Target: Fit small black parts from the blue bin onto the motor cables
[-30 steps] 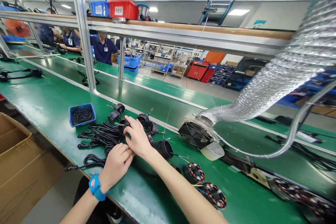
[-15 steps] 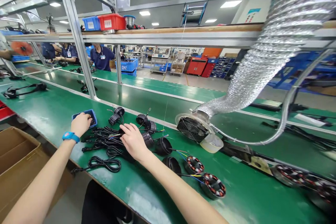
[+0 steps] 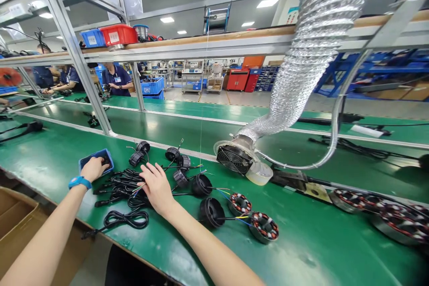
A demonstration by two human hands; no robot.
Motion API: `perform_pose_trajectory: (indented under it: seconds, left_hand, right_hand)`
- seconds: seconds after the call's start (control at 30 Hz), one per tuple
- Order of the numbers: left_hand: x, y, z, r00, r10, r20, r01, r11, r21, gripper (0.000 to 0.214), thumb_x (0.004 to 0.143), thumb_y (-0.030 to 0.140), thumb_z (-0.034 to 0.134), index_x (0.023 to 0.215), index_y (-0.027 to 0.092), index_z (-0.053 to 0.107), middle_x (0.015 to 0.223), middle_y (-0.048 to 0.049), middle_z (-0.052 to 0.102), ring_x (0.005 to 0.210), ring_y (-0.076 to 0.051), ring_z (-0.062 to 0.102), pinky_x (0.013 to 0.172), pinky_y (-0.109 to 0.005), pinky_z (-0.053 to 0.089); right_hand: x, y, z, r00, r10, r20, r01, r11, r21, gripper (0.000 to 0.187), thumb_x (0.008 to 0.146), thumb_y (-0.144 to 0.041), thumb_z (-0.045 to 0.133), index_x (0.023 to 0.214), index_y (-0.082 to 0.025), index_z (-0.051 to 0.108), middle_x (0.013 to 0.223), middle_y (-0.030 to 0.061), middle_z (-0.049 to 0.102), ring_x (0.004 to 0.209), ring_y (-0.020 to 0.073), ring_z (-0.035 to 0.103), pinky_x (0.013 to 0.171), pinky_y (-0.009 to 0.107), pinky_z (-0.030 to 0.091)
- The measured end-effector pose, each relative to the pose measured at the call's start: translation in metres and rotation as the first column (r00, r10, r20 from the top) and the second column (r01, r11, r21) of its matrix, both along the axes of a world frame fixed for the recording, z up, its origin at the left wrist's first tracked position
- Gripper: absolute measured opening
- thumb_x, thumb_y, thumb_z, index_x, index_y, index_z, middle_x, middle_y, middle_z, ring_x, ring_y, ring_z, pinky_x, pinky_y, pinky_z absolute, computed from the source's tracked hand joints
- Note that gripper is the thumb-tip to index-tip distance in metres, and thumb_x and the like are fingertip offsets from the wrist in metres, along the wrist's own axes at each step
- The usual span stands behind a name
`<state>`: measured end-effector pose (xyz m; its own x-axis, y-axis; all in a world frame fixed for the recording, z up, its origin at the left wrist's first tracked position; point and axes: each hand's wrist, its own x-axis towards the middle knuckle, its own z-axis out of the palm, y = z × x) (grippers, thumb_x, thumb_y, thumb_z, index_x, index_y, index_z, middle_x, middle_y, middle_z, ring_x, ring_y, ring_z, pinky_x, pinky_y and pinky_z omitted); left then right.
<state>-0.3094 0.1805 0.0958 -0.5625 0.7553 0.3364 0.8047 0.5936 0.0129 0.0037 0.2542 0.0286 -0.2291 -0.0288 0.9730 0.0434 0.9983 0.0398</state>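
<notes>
A: What's at the far left?

B: A cardboard box [image 3: 16, 219] below the edge of the green desk [image 3: 50, 152]. Just right of it the left hand [image 3: 92, 169], a blue wristband [image 3: 79, 182] on its wrist, reaches into a small blue bin [image 3: 85, 160] of little black parts. The fingers curl down into the bin; whether they pinch anything I cannot tell.

A: And next to that?

B: A heap of black cables [image 3: 122, 183] lies between the two hands, with one coiled cable [image 3: 125, 219] nearer the desk's front edge. The right hand [image 3: 157, 187] rests flat on the right end of the heap, fingers spread and open, pressing on the cables and some thin coloured wires rather than gripping.

A: Beyond the right hand?

B: Several round black caps [image 3: 174, 155] sit just behind and beside it. Further right are two larger black housings [image 3: 212, 211], then two wound stators [image 3: 264, 227] with coloured leads. Behind those, a small fan [image 3: 233, 159] joined to a silver flexible duct [image 3: 298, 76] stands on the desk. More stators [image 3: 395, 221] lie at the far right.

A: Anyone else?

B: People in dark blue shirts [image 3: 117, 79] work at the far bench, upper left, well apart.
</notes>
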Motion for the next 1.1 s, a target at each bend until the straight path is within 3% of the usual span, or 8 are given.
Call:
perform_pose_trajectory:
  seconds: [0.13, 0.3, 0.43, 0.53, 0.67, 0.8, 0.97, 1.1]
  left_hand:
    - [0.002, 0.003, 0.006, 1.0, -0.004, 0.013, 0.004, 1.0, -0.019, 0.041, 0.091, 0.042, 0.047, 0.114, 0.011, 0.065, 0.111, -0.0103, 0.063, 0.103, -0.026, 0.057, 0.09, -0.032, 0.04]
    - [0.016, -0.001, 0.01, 0.999, 0.034, -0.003, -0.034, 0.999, 0.027, 0.041, 0.092, 0.039, 0.046, 0.117, 0.015, 0.067, 0.114, -0.0068, 0.063, 0.107, -0.027, 0.057, 0.091, -0.032, 0.039]
    - [0.028, -0.006, 0.014, 0.997, 0.064, -0.039, -0.062, 0.997, 0.049, 0.043, 0.095, 0.036, 0.039, 0.119, 0.015, 0.067, 0.118, -0.0056, 0.062, 0.108, -0.025, 0.056, 0.091, -0.029, 0.038]
    - [0.031, -0.01, 0.016, 0.997, 0.07, -0.027, -0.069, 0.997, 0.031, 0.049, 0.096, 0.038, 0.031, 0.122, 0.013, 0.064, 0.118, -0.0075, 0.061, 0.109, -0.025, 0.054, 0.092, -0.029, 0.037]
    - [0.022, -0.01, 0.017, 0.997, 0.075, 0.002, -0.075, 0.997, -0.024, 0.05, 0.095, 0.037, 0.029, 0.127, 0.013, 0.058, 0.124, -0.0051, 0.058, 0.114, -0.023, 0.052, 0.094, -0.027, 0.036]
    - [0.014, -0.004, 0.018, 0.996, 0.091, 0.015, -0.089, 0.99, -0.11, 0.048, 0.094, 0.035, 0.033, 0.13, 0.014, 0.056, 0.129, -0.0041, 0.056, 0.117, -0.022, 0.051, 0.096, -0.026, 0.035]
    - [0.013, 0.004, 0.019, 0.982, 0.186, -0.029, -0.188, 0.969, -0.162, 0.047, 0.095, 0.033, 0.029, 0.134, 0.022, 0.055, 0.133, -0.002, 0.052, 0.116, -0.021, 0.05, 0.09, -0.024, 0.038]
    - [0.015, 0.004, 0.018, 0.968, 0.222, -0.118, -0.235, 0.966, -0.112, 0.045, 0.098, 0.037, 0.028, 0.131, 0.031, 0.057, 0.133, 0.0063, 0.051, 0.114, -0.013, 0.05, 0.088, -0.019, 0.037]
  right_hand:
    - [0.007, 0.005, -0.007, 0.987, -0.072, 0.143, 0.056, 0.993, 0.108, 0.032, 0.098, -0.034, 0.05, 0.12, -0.013, 0.055, 0.143, 0.0052, 0.044, 0.14, 0.0224, 0.028, 0.119, 0.05, 0.019]
    - [0.015, 0.01, -0.009, 0.975, -0.159, 0.158, 0.128, 0.973, 0.192, 0.039, 0.1, -0.039, 0.044, 0.126, -0.012, 0.054, 0.148, 0.0049, 0.037, 0.144, 0.0255, 0.02, 0.117, 0.061, 0.008]
    - [0.016, 0.007, -0.008, 0.974, -0.186, 0.126, 0.153, 0.96, 0.233, 0.042, 0.098, -0.045, 0.046, 0.123, -0.013, 0.057, 0.138, 0.0066, 0.047, 0.137, 0.0225, 0.03, 0.117, 0.063, 0.001]
    - [0.013, 0.005, -0.009, 0.989, -0.113, 0.097, 0.101, 0.987, 0.125, 0.037, 0.095, -0.047, 0.05, 0.111, -0.017, 0.063, 0.118, 0.0057, 0.055, 0.12, 0.0178, 0.042, 0.12, 0.056, 0.004]
    - [0.006, 0.003, -0.011, 0.998, 0.012, 0.055, -0.008, 0.998, -0.065, 0.028, 0.09, -0.045, 0.058, 0.102, -0.021, 0.068, 0.107, 0.004, 0.054, 0.109, 0.0147, 0.044, 0.12, 0.045, 0.014]
    - [0.002, 0.006, -0.013, 0.984, 0.151, -0.093, -0.162, 0.979, -0.127, 0.033, 0.088, -0.042, 0.061, 0.105, -0.015, 0.07, 0.098, 0.0071, 0.051, 0.1, 0.0138, 0.045, 0.115, 0.036, 0.027]
    - [0.005, 0.007, -0.013, 0.996, 0.02, -0.088, -0.028, 0.995, -0.093, 0.035, 0.094, -0.046, 0.052, 0.111, -0.02, 0.069, 0.101, 0.0072, 0.051, 0.102, 0.0134, 0.045, 0.115, 0.041, 0.023]
    - [0.008, 0.003, -0.011, 1.0, -0.024, -0.005, 0.024, 0.993, -0.116, 0.034, 0.097, -0.048, 0.047, 0.101, -0.025, 0.072, 0.096, 0.0036, 0.056, 0.096, 0.013, 0.044, 0.094, 0.035, 0.033]
